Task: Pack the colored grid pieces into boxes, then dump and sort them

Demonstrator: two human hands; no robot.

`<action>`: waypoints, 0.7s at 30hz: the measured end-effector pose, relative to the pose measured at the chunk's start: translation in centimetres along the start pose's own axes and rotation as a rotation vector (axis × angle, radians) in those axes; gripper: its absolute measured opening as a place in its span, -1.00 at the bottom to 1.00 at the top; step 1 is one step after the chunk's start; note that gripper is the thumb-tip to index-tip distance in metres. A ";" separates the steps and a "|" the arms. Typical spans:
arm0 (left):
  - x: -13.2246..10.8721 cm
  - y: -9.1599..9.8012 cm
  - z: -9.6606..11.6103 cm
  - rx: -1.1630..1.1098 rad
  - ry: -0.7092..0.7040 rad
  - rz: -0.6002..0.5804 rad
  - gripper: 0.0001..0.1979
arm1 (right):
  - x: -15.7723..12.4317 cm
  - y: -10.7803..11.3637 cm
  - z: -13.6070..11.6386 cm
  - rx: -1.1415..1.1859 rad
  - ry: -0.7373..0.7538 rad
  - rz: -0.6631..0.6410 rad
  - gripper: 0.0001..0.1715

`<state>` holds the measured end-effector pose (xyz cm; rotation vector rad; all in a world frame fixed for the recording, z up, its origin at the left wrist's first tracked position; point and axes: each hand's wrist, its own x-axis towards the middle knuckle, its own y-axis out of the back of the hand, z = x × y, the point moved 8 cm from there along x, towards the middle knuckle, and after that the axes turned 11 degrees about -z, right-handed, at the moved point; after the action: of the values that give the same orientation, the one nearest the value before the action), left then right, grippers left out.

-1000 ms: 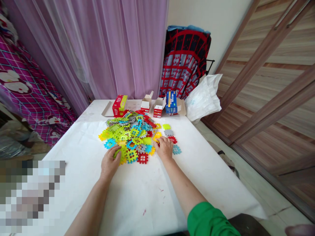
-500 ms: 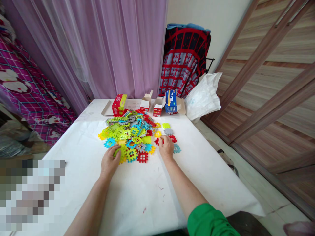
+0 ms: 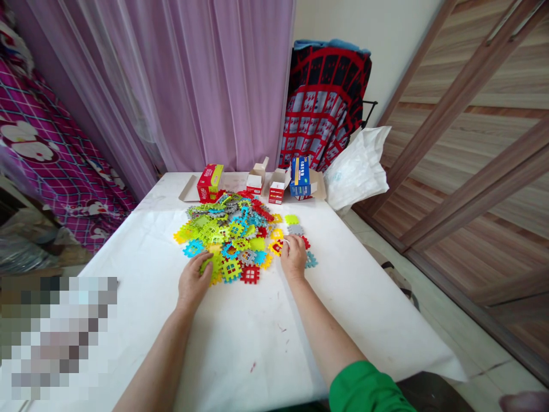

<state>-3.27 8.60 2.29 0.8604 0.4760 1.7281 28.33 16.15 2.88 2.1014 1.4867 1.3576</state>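
A heap of plastic window-shaped tiles [image 3: 231,223] in green, grey, blue, yellow and red lies on the white-covered table [image 3: 240,337]. My left hand [image 3: 195,278] rests at the heap's near left edge, fingers apart over a lime green tile [image 3: 217,263]. To the right of the heap, my right hand [image 3: 293,258] has its fingers closed beside a yellow and red tile [image 3: 275,247]; what they hold, if anything, is too small to tell. Around that hand lie a lime tile [image 3: 291,219], a grey tile [image 3: 295,229] and a blue-grey tile [image 3: 311,260].
Along the far edge stand a red and green box [image 3: 210,182], two small open boxes [image 3: 254,182] [image 3: 277,191] and a blue box [image 3: 299,176]. A white bag [image 3: 358,169] sits at the far right corner. Wooden cabinet doors [image 3: 472,149] are on the right.
My right hand has shifted slightly, and a yellow and red tile now shows at its left where red showed before. My left hand stays at the heap's edge. The view has moved a little.
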 end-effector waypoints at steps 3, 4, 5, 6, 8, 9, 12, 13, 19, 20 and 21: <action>0.0 -0.1 -0.1 0.006 0.001 0.004 -0.71 | 0.0 0.1 -0.5 -0.022 0.040 -0.022 -0.69; 0.0 -0.1 -0.2 0.008 0.003 0.005 -0.71 | -0.1 0.1 -0.7 -0.025 0.053 -0.039 -0.70; 0.0 -0.1 -0.2 0.010 0.006 0.005 -0.70 | -0.2 0.0 -0.9 -0.026 0.066 -0.052 -0.71; 0.0 -0.1 -0.3 0.010 0.009 0.003 -0.70 | -0.4 0.0 -1.1 -0.027 0.076 -0.061 -0.73; 0.0 -0.2 -0.3 0.007 0.008 0.000 -0.70 | -0.8 0.1 -1.4 -0.031 0.088 -0.070 -0.75; -0.1 -0.2 -0.2 0.005 0.005 -0.004 -0.70 | -0.9 0.1 -1.5 -0.035 0.090 -0.074 -0.75; -0.1 -0.1 -0.1 0.005 0.001 -0.012 -0.70 | -1.4 0.1 -1.8 -0.055 0.108 -0.093 -0.76; -0.1 -0.1 0.0 0.007 0.003 -0.012 -0.71 | -1.6 0.1 -1.8 -0.064 0.117 -0.099 -0.76; 0.0 -0.1 -0.1 0.021 0.022 -0.008 -0.70 | -2.1 -0.3 -1.6 -0.208 0.095 -0.119 -0.71; 0.0 -0.1 -0.1 0.023 0.024 -0.007 -0.70 | -2.2 -0.4 -1.6 -0.241 0.092 -0.132 -0.69; -0.1 -0.1 -0.1 0.024 0.025 -0.006 -0.70 | -2.2 -0.6 -1.7 -0.269 0.091 -0.146 -0.67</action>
<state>-3.27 8.60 2.12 0.8540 0.5161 1.7331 26.56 14.05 2.21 1.7555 1.3715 1.5190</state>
